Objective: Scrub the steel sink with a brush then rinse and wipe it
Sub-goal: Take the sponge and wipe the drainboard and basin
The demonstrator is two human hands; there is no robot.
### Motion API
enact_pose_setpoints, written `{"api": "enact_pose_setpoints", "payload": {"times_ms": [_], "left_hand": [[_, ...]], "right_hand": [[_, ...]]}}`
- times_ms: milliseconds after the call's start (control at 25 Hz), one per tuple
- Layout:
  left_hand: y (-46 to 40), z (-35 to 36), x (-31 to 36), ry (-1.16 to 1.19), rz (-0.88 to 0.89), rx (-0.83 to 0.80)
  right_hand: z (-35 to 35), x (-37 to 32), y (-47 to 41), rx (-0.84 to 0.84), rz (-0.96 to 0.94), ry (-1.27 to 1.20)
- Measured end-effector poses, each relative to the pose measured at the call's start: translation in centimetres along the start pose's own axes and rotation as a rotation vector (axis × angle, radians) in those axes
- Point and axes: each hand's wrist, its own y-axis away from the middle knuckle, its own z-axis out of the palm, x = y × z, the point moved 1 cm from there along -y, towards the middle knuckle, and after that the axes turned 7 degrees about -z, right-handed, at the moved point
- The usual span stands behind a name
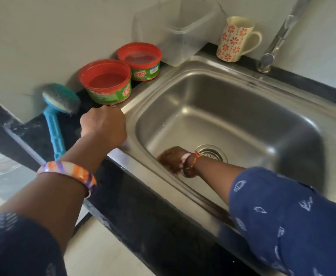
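Resting curled left hand [103, 126] on sink [232, 108] rim at 9 o'clock; right hand [173, 160] blurred in basin, grip unclear; brush [58, 114] lying on tabletop [143, 206].

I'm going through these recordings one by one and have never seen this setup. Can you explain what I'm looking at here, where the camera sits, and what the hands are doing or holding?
There is no robot: one wide camera on a person's head looks down at their two bare hands. The left hand rests curled on the steel sink rim, with something white showing under it. The right hand is inside the basin near the drain; it is blurred, so what it holds is unclear. The blue brush lies unheld on the dark counter, beside two red tubs. A flowered mug stands by the tap.
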Motion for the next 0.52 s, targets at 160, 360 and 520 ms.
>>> {"api": "enact_pose_setpoints", "payload": {"times_ms": [160, 360, 520], "left_hand": [[-0.2, 0.0, -2.7, 0.286, 0.006, -0.079], [0.7, -0.6, -5.7, 0.732, -0.148, 0.028], [2.1, -1.2, -7.1, 0.603, -0.210, 0.075]], "right_hand": [[0.3, -4.0, 1.1, 0.127, -0.105, -0.786], [-0.5, -6.3, 2.3, 0.182, -0.389, -0.735], [0.1, -11.8, 2.3, 0.368, -0.572, 0.052]]}}
